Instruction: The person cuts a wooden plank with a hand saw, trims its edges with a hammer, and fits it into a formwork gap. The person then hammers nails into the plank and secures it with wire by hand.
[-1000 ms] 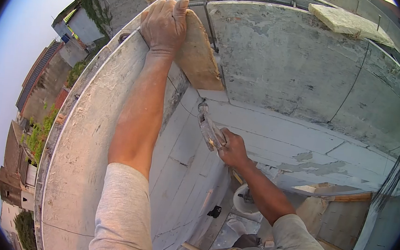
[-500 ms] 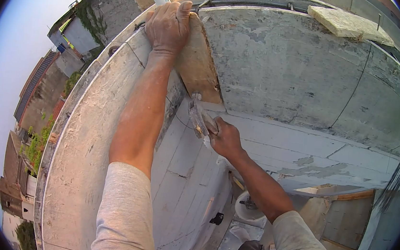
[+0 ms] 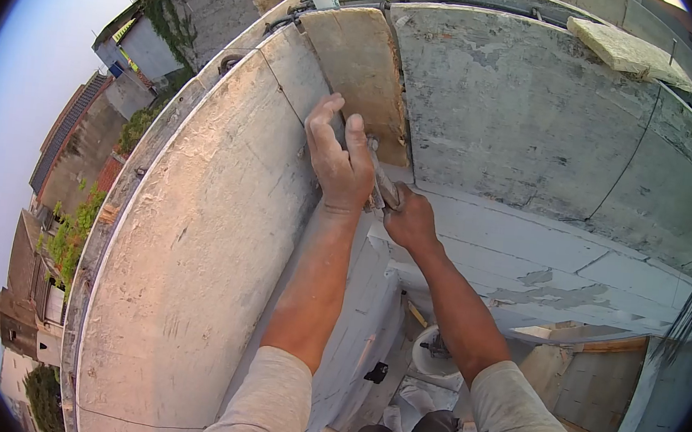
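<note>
Well, a greyish, dusty-looking tool (image 3: 383, 184).

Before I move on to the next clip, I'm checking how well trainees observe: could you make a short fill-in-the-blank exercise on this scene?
1. The dusty tool is gripped by the person's ____ hand.
2. In the picture, the brown board shows mostly ____ the left hand (above or below).
3. The pale slab lies at the ____ edge of the grey panel (top or bottom).
4. The leaves outside the wall are coloured ____.

Missing words: right; above; top; green.
</note>
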The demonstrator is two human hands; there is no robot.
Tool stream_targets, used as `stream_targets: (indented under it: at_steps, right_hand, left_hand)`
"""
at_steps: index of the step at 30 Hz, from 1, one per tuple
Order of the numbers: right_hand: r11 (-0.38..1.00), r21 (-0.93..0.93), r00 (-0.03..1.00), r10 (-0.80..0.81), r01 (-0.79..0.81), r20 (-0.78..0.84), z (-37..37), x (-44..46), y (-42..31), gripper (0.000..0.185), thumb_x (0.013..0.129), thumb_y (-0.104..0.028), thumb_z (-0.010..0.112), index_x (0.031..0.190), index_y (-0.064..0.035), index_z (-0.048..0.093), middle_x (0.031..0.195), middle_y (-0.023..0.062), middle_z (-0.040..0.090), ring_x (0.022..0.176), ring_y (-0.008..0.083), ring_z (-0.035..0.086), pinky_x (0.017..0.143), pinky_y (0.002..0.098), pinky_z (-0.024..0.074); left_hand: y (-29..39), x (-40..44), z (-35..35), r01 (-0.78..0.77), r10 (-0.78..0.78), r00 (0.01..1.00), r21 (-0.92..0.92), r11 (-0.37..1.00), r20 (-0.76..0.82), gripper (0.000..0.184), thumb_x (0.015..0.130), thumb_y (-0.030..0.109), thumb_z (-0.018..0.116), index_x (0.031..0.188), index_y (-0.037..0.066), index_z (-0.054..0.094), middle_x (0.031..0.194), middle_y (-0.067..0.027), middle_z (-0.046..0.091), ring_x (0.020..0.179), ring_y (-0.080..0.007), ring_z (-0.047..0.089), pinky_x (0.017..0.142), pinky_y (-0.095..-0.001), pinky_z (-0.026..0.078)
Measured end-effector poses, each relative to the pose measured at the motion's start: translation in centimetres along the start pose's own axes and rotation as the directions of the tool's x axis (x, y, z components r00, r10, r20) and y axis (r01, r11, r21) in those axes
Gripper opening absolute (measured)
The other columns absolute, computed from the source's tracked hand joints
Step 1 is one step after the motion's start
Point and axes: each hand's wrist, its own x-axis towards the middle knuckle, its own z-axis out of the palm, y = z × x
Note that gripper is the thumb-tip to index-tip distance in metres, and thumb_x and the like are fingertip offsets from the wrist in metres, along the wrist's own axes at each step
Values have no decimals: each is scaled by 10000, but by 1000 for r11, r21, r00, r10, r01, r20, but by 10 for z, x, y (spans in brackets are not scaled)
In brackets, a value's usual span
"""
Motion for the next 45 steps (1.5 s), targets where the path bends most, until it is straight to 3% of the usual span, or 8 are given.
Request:
stream_targets:
  at_steps: [2, 5, 11, 17, 23, 32, 38, 45]
  right_hand:
    - [997, -80, 1000, 1, 2, 27, -10, 1, -1, 291, 724, -124, 601, 993, -12, 605, 798, 259, 646, 783, 447, 622, 718, 509, 488]
    - [994, -107, 997, 24, -16, 72, -25, 4, -7, 261, 749, -165, 593, 960, -13, 620, 799, 270, 641, 789, 453, 618, 730, 514, 486]
    - [982, -174, 994, 83, -68, 78, -43, 6, -26, 267, 781, -230, 597, 937, -20, 652, 845, 265, 648, 836, 447, 617, 774, 507, 481]
    - [960, -278, 997, 48, -28, 65, -66, -3, -24, 246, 791, -229, 593, 916, -28, 662, 841, 247, 652, 837, 436, 619, 758, 495, 485]
    - [936, -324, 970, -194, 138, -148, -131, -29, -51, 226, 725, -117, 668, 940, -56, 632, 799, 203, 651, 781, 407, 623, 678, 468, 487]
    - [438, -810, 716, -697, 391, -31, -183, 74, -182, 367, 702, -116, 685, 1061, -86, 615, 1090, 78, 590, 1065, 235, 574, 833, 391, 532]
    - [199, -892, 628, -770, 405, 113, -167, 126, -180, 421, 680, -118, 719, 1091, -143, 630, 1033, 23, 628, 1049, 202, 561, 870, 346, 509]
    - [123, -866, 560, -804, 485, 199, -174, 127, -180, 189, 791, -183, 542, 884, -58, 648, 940, 97, 676, 1021, 249, 584, 851, 390, 468]
  left_hand:
    - [-2, -43, -12, 464, -478, 878, -297, 834, 31, 375, 997, 285, 459, 1178, -39, 518, 1202, -188, 550, 1152, -283, 512, 975, -385, 400]
    - [-4, -52, -27, 562, -495, 815, -208, 800, 301, 438, 1008, 325, 423, 1186, -50, 564, 1230, -182, 571, 1179, -254, 508, 995, -363, 392]
    - [-13, -19, -4, 600, -506, 796, -315, 736, 333, 566, 1018, 420, 308, 1270, -26, 549, 1308, -205, 546, 1254, -324, 482, 1048, -354, 349]
    - [-28, -36, -3, 558, -382, 799, -335, 759, 465, 621, 1011, 472, 261, 1294, -7, 537, 1435, -205, 413, 1356, -316, 365, 1091, -349, 304]
    - [-34, -61, 19, 160, -117, 930, -97, 982, 348, 610, 925, 421, 548, 1354, -5, 466, 1510, -188, 286, 1394, -354, 273, 1111, -374, 294]
    - [-22, -79, 47, 80, -104, 988, 202, 976, 111, 813, 702, 407, 771, 1371, 66, 459, 1474, -221, 309, 1334, -444, 317, 1056, -486, 368]
    - [-18, -83, 50, 158, -175, 981, 171, 972, 86, 797, 714, 450, 747, 1367, 87, 471, 1479, -260, 271, 1331, -445, 327, 1049, -486, 370]
    - [-25, -88, 56, 151, -172, 981, 198, 968, 94, 779, 761, 492, 688, 1395, 118, 433, 1490, -266, 246, 1335, -438, 324, 1046, -511, 339]
